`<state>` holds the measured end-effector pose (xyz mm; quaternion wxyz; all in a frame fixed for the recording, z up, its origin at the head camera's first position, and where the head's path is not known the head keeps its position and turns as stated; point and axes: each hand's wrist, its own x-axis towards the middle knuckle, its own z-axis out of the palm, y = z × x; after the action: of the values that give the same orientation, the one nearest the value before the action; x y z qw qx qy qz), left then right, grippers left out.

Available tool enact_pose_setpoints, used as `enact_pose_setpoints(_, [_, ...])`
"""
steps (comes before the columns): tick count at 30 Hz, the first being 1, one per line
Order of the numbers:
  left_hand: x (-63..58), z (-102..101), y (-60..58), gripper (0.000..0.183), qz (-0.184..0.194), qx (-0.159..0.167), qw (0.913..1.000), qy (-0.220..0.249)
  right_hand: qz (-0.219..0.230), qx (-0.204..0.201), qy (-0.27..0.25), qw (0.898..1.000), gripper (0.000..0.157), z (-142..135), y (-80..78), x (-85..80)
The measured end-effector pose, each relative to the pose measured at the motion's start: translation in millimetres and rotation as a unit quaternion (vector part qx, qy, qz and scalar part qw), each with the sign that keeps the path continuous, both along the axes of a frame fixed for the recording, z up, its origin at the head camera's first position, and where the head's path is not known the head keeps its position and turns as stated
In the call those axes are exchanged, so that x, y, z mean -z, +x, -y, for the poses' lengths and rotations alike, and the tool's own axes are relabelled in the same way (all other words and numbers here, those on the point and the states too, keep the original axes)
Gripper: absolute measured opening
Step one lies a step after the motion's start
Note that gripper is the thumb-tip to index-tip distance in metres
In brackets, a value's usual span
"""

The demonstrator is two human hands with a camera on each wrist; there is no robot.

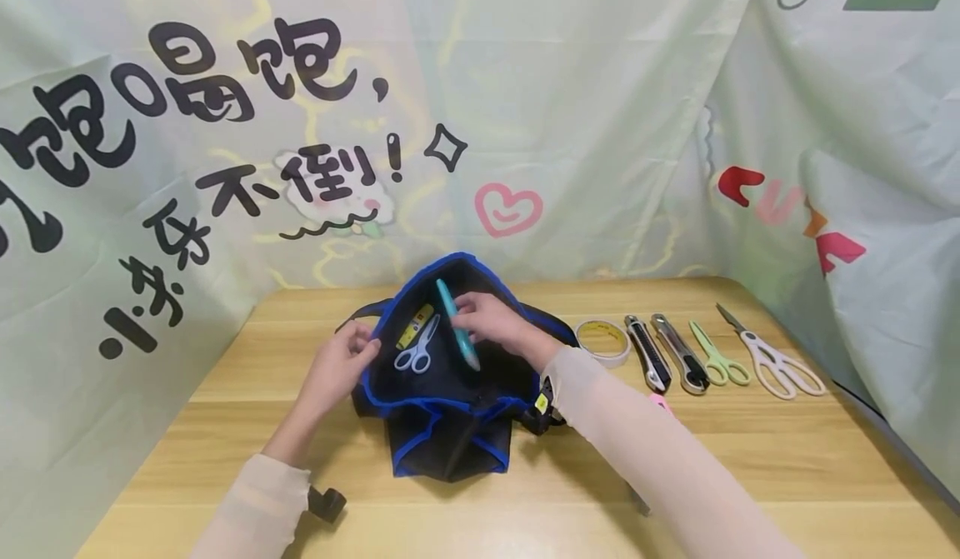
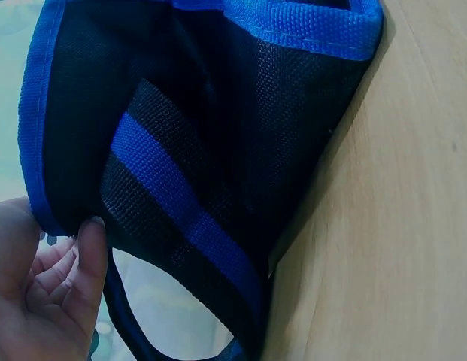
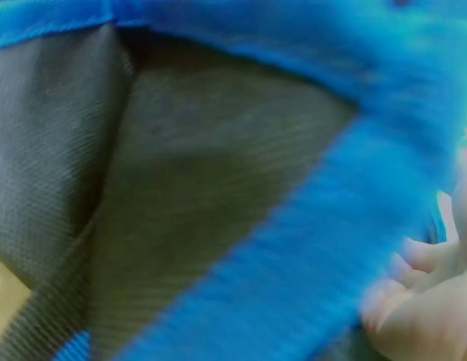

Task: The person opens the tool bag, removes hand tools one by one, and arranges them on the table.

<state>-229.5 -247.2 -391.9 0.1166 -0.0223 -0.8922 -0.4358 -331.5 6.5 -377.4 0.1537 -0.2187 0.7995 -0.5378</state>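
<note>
A black bag with blue trim (image 1: 450, 451) stands on the table with its mouth facing me. My left hand (image 1: 341, 363) pinches the left rim of the bag, and the left wrist view shows the thumb and fingers (image 2: 90, 263) at its blue-edged corner. Inside the mouth, my right hand (image 1: 491, 321) holds a long, slim teal tool (image 1: 457, 326), whose exact kind I cannot tell. Light blue scissors (image 1: 417, 351) and a yellow item (image 1: 415, 326) lie inside, to its left. Bag fabric fills most of the blurred right wrist view, with part of the right hand (image 3: 425, 308) behind the trim.
Right of the bag lie a tape roll (image 1: 602, 342), two box cutters (image 1: 647, 353), green scissors (image 1: 718, 355) and white-handled scissors (image 1: 772, 359). A pink item (image 1: 662, 403) is mostly hidden by my right sleeve. Printed cloth (image 1: 585, 126) hangs behind the wooden table (image 1: 240, 392).
</note>
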Motion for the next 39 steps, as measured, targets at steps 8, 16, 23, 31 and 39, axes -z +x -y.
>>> enact_pose_setpoints(8, [2.7,-1,0.0,0.019,0.000,0.005,1.0000,0.004,0.079,-0.016,-0.109,0.991,0.043,-17,9.0,-15.0])
enact_pose_setpoints(16, [2.8,-2,-0.6,0.019,0.001,0.005,1.0000,0.004,0.072,-0.017,-0.103,0.992,0.038,-41,16.6,-25.6])
enact_pose_setpoints(23, [0.3,-2,-1.4,0.019,-0.005,0.006,1.0000,0.000,0.038,-0.017,-0.084,0.996,0.037,-75,27.1,-39.7])
enact_pose_setpoints(31, [0.1,0,-2.9,0.020,-0.005,0.009,0.9999,0.002,-0.085,0.005,0.038,0.996,0.031,-125,41.6,-54.8])
enact_pose_setpoints(39, [0.4,3,-2.2,0.022,-0.005,0.008,0.9999,-0.004,-0.152,0.036,0.119,0.980,0.033,-172,56.2,-55.0])
